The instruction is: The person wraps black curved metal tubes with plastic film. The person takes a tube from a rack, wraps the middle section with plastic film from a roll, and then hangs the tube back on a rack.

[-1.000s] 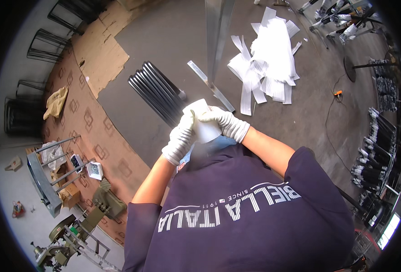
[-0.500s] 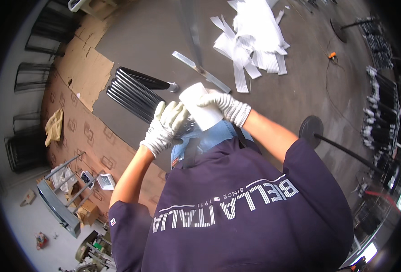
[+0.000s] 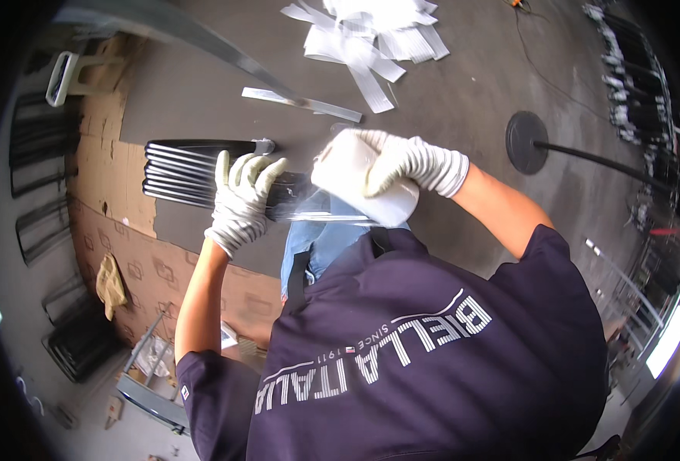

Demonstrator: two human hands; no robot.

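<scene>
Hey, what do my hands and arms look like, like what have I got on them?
Your left hand and right hand wear matching knit gloves, striped white and grey, with pale off-white fingers. The forearms are bare below short, loose, dark navy sleeves. A small light-coloured tag sits on the left sleeve.

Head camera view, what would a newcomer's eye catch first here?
The white roll in the gloved right hand, mid-picture, probably stands out first. To its left, the left hand is at a bundle of black tubes. At the top, white strips lie heaped on the floor.
</scene>
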